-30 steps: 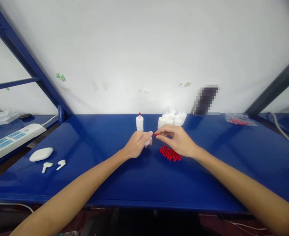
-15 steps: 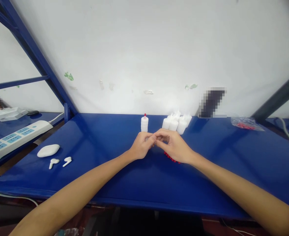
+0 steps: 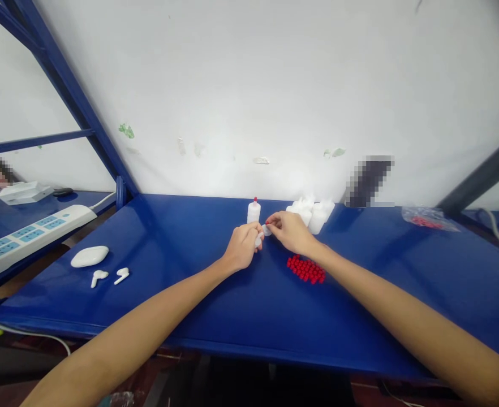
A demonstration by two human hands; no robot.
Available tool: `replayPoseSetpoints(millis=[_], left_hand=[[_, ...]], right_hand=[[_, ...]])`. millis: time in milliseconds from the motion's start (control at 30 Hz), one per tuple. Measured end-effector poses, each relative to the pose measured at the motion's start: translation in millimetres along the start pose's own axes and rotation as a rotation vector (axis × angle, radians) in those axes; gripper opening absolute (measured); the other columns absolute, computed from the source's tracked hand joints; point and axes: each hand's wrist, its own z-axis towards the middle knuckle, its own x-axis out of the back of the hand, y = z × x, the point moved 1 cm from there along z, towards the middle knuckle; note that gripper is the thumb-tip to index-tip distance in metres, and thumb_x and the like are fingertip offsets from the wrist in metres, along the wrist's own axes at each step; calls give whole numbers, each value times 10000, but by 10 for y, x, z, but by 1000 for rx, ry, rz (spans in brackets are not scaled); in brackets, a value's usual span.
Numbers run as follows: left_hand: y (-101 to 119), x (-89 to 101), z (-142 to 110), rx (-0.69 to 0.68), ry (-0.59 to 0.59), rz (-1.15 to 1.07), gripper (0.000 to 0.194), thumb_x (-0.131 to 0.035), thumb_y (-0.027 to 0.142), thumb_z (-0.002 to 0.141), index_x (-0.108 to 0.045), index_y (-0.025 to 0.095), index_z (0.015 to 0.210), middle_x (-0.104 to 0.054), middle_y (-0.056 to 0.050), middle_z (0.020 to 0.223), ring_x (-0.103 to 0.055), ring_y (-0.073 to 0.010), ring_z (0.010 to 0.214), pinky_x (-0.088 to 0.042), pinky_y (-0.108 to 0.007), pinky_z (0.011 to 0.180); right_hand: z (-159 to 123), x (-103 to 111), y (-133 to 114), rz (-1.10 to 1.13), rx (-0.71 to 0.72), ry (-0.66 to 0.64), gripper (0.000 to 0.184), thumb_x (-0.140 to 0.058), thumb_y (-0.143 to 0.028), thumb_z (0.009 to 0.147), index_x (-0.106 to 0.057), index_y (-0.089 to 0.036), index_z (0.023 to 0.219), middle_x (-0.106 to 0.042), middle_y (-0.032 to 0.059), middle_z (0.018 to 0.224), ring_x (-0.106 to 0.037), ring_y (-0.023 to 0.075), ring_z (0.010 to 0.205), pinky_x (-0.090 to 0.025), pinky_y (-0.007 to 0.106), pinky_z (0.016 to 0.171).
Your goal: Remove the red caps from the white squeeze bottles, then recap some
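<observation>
My left hand (image 3: 241, 247) is wrapped round a small white squeeze bottle (image 3: 258, 239), tilted with its top toward the right. My right hand (image 3: 292, 230) pinches a red cap (image 3: 268, 223) at the tip of that bottle. How far the cap sits on the nozzle I cannot tell. Behind my left hand stands an upright white bottle (image 3: 253, 212) with a red cap on it. Below my right hand lies a pile of red caps (image 3: 306, 269). Several white bottles (image 3: 321, 217) are grouped behind my right hand, partly hidden by it.
On the left of the blue table (image 3: 215, 316) lie a white earbud case (image 3: 90, 256) and two earbuds (image 3: 123, 275). A power strip (image 3: 33, 234) runs along the left edge. At the back right lies a clear bag (image 3: 430, 219) with red pieces inside.
My hands came together at the bottle tip, with the red cap pinched in my right hand. Now they are slightly apart, and the bottle tip shows between them. The view has shifted a little.
</observation>
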Motion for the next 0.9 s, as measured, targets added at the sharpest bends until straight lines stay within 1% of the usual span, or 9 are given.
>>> replayPoseSetpoints(millis=[67, 167, 267, 367, 433, 500, 600, 733, 900], left_hand=[[17, -2, -17, -34, -28, 50, 286, -332, 263, 846, -533, 170, 665, -542, 15, 556, -513, -125, 546, -397, -236, 566], [32, -10, -28, -66, -44, 111, 411, -308, 338, 909, -521, 166, 602, -518, 10, 525, -487, -123, 527, -370, -249, 564], [33, -19, -25, -52, -20, 75, 519, -301, 454, 953, -530, 162, 590, -504, 9, 503, -484, -121, 508, -364, -253, 556], [33, -29, -21, -55, -25, -12, 549, -324, 508, 957, -535, 156, 592, -495, 9, 495, -479, -115, 497, -363, -248, 543], [38, -36, -21, -68, -37, -66, 548, -346, 511, 951, -517, 154, 572, -489, 8, 491, -467, -108, 489, -356, -245, 530], [47, -44, -23, -74, -58, -97, 519, -384, 485, 937, -499, 154, 555, -477, 11, 484, -452, -101, 483, -345, -238, 516], [67, -56, -23, -63, -84, -133, 434, -422, 399, 899, -484, 154, 546, -457, 20, 473, -430, -91, 467, -330, -227, 496], [95, -54, -22, -74, -55, -160, 367, -407, 329, 835, -445, 161, 511, -439, 22, 446, -414, -84, 435, -318, -218, 468], [97, -58, -20, -86, -8, -157, 346, -415, 319, 801, -428, 166, 492, -427, 22, 439, -397, -81, 421, -310, -210, 443]], right_hand=[[35, -50, -11, -41, 7, 18, 138, -576, -125, 834, -697, -149, 896, -735, 72, 828, -674, 186, 757, -530, 334, 760], [-27, 21, -49, -17, 29, 63, 202, -588, -155, 842, -679, -137, 1022, -717, 77, 851, -664, 193, 764, -530, 355, 757], [-181, 150, -141, 209, 82, 71, 235, -607, -231, 865, -639, -160, 1086, -685, 57, 856, -649, 180, 755, -541, 350, 725], [-327, 203, -275, 470, 123, 5, 232, -625, -289, 878, -618, -184, 1084, -671, 46, 879, -656, 171, 793, -560, 340, 747], [-388, 179, -345, 534, 150, -52, 209, -618, -277, 886, -614, -193, 1078, -673, 40, 881, -664, 166, 792, -565, 342, 760], [-419, 129, -377, 532, 182, -71, 196, -607, -243, 888, -619, -201, 1079, -679, 34, 888, -669, 161, 784, -568, 347, 768], [-437, 56, -369, 497, 207, -9, 206, -611, -206, 869, -637, -203, 1073, -689, 38, 915, -674, 162, 783, -576, 349, 758], [-448, 0, -376, 478, 178, 78, 185, -613, -159, 835, -665, -193, 1009, -701, 39, 898, -682, 161, 759, -585, 331, 720], [-418, -48, -426, 582, 107, 70, 184, -640, -147, 781, -685, -185, 955, -710, 15, 806, -688, 150, 707, -588, 304, 701]])
